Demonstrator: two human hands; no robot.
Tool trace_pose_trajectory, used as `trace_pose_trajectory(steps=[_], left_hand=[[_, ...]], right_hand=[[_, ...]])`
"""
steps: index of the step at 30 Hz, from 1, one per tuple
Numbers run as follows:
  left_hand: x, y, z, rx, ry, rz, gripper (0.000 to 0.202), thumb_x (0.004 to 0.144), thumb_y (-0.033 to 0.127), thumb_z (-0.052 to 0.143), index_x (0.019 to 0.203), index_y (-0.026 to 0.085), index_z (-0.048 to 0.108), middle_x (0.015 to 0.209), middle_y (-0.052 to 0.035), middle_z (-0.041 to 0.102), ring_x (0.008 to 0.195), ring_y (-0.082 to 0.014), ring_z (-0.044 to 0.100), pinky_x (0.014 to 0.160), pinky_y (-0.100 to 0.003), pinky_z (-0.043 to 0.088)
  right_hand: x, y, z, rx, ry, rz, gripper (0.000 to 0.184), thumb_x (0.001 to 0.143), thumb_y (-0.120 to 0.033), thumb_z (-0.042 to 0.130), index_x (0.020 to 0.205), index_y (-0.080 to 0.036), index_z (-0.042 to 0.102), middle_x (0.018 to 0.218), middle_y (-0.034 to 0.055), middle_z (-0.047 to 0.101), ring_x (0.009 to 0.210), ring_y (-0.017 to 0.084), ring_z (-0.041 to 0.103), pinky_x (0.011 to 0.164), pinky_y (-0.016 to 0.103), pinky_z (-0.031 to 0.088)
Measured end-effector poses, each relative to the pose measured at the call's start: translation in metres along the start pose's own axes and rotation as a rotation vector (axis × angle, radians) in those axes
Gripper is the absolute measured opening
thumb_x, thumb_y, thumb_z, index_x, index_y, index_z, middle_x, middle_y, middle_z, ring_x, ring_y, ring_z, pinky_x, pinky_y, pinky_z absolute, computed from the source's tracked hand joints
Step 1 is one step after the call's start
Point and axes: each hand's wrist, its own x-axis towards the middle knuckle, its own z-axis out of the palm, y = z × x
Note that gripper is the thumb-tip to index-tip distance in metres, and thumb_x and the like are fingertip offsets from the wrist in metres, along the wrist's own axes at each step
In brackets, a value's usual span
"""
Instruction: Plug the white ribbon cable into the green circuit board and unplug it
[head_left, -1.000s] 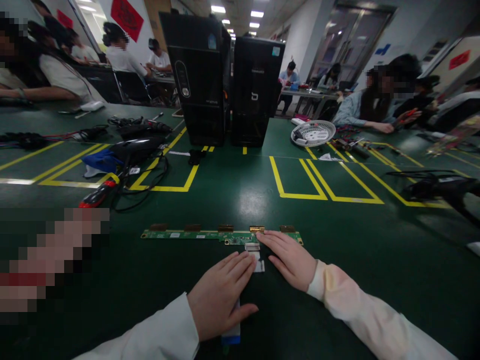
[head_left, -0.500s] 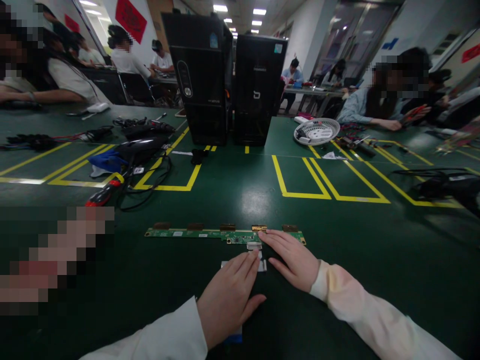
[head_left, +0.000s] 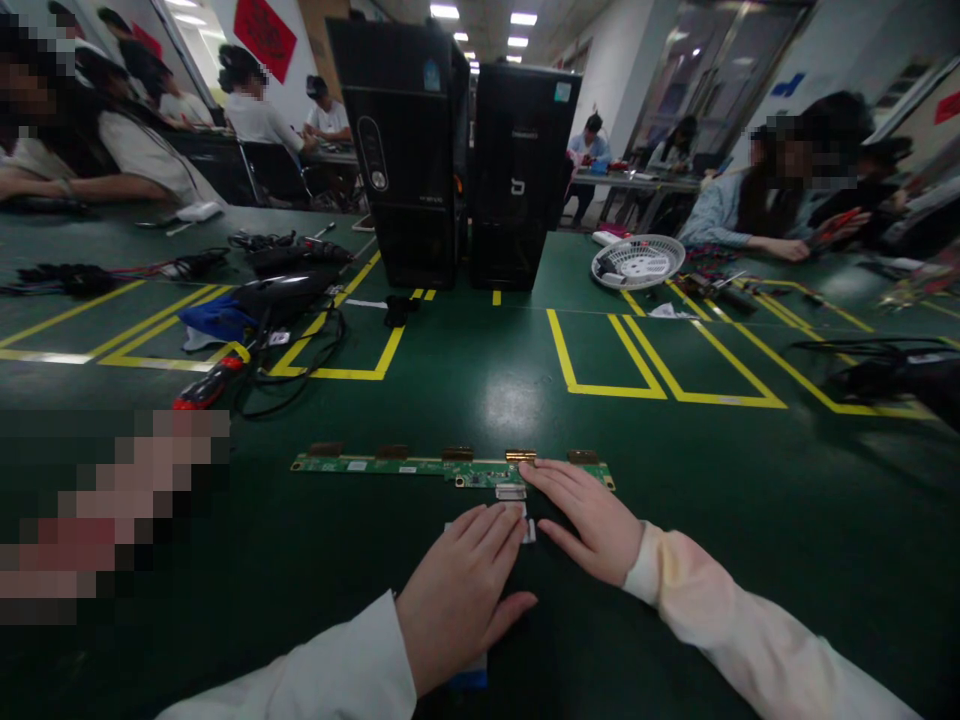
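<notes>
Lying across the dark green desk [head_left: 712,490]: one long, narrow green circuit board [head_left: 480,478] with amber tabs along its far edge, in front of the hands. Left hand [head_left: 465,590]: flat, fingers extended together, over a white flat ribbon cable with a blue end [head_left: 472,679], partly hidden. Right hand [head_left: 589,520]: fingertips at the board's right part, thumb spread. Hands apart from each other. Beyond: two upright black computer towers [head_left: 401,160] [head_left: 521,180]; right of these, one round white slotted basket [head_left: 651,262].
</notes>
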Motion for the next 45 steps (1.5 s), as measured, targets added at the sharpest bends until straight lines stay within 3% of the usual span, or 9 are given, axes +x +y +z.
trace_pose_trajectory(steps=[9, 13, 18, 22, 31, 36, 45], left_hand=[[0.000, -0.011, -0.003, -0.039, 0.014, -0.002, 0.049, 0.092, 0.044, 0.043, 0.131, 0.014, 0.046, 0.134, -0.0103, 0.052, 0.122, -0.0270, 0.046, 0.101, -0.042, 0.039], [0.000, -0.020, -0.005, -0.143, 0.060, 0.026, 0.038, 0.092, 0.033, 0.047, 0.126, 0.016, 0.049, 0.130, -0.0094, 0.054, 0.120, -0.0236, 0.048, 0.100, -0.039, 0.041], [-0.003, -0.039, -0.016, -0.229, 0.207, -0.147, 0.024, 0.091, 0.014, 0.042, 0.108, 0.019, 0.057, 0.110, -0.0065, 0.061, 0.104, -0.0191, 0.055, 0.090, -0.036, 0.046], [-0.005, -0.047, -0.023, -0.230, 0.214, -0.186, 0.021, 0.089, 0.011, 0.045, 0.102, 0.019, 0.058, 0.106, -0.0059, 0.060, 0.100, -0.0202, 0.055, 0.088, -0.038, 0.047], [-0.005, -0.038, -0.023, -0.241, 0.161, -0.139, 0.020, 0.088, 0.015, 0.050, 0.106, 0.019, 0.058, 0.107, -0.0058, 0.059, 0.101, -0.0210, 0.054, 0.086, -0.038, 0.048], [-0.006, -0.029, -0.017, -0.203, 0.145, -0.011, 0.023, 0.088, 0.012, 0.049, 0.109, 0.015, 0.058, 0.107, -0.0085, 0.061, 0.100, -0.0215, 0.055, 0.087, -0.039, 0.049], [-0.018, -0.004, 0.000, -0.057, 0.039, 0.003, 0.040, 0.088, 0.023, 0.051, 0.125, 0.009, 0.051, 0.126, -0.0154, 0.057, 0.112, -0.0277, 0.055, 0.094, -0.041, 0.048]], right_hand=[[-0.001, -0.001, -0.001, -0.015, -0.015, 0.009, 0.053, 0.092, -0.031, 0.042, 0.142, -0.016, 0.029, 0.141, 0.0104, 0.042, 0.130, 0.022, 0.035, 0.106, 0.045, 0.036], [0.001, -0.001, -0.002, -0.016, -0.007, 0.001, 0.053, 0.092, -0.029, 0.042, 0.142, -0.015, 0.029, 0.141, 0.0106, 0.042, 0.130, 0.022, 0.035, 0.106, 0.044, 0.036], [0.001, 0.000, -0.001, -0.018, 0.000, 0.000, 0.053, 0.091, -0.023, 0.042, 0.142, -0.017, 0.029, 0.139, 0.0104, 0.044, 0.128, 0.022, 0.039, 0.105, 0.047, 0.038], [0.000, 0.001, 0.000, -0.008, 0.005, 0.012, 0.053, 0.090, -0.022, 0.042, 0.142, -0.017, 0.030, 0.139, 0.0095, 0.045, 0.129, 0.022, 0.038, 0.105, 0.047, 0.038], [0.000, 0.002, 0.002, 0.002, 0.023, 0.003, 0.053, 0.091, -0.022, 0.042, 0.142, -0.018, 0.029, 0.139, 0.0093, 0.045, 0.129, 0.023, 0.039, 0.104, 0.048, 0.039], [0.000, 0.001, 0.001, 0.003, 0.014, 0.012, 0.053, 0.091, -0.022, 0.041, 0.142, -0.019, 0.029, 0.139, 0.0097, 0.045, 0.129, 0.023, 0.039, 0.104, 0.048, 0.039], [0.001, 0.000, -0.001, -0.007, 0.000, 0.029, 0.053, 0.090, -0.023, 0.043, 0.141, -0.017, 0.031, 0.139, 0.0096, 0.045, 0.129, 0.020, 0.037, 0.106, 0.044, 0.037]])
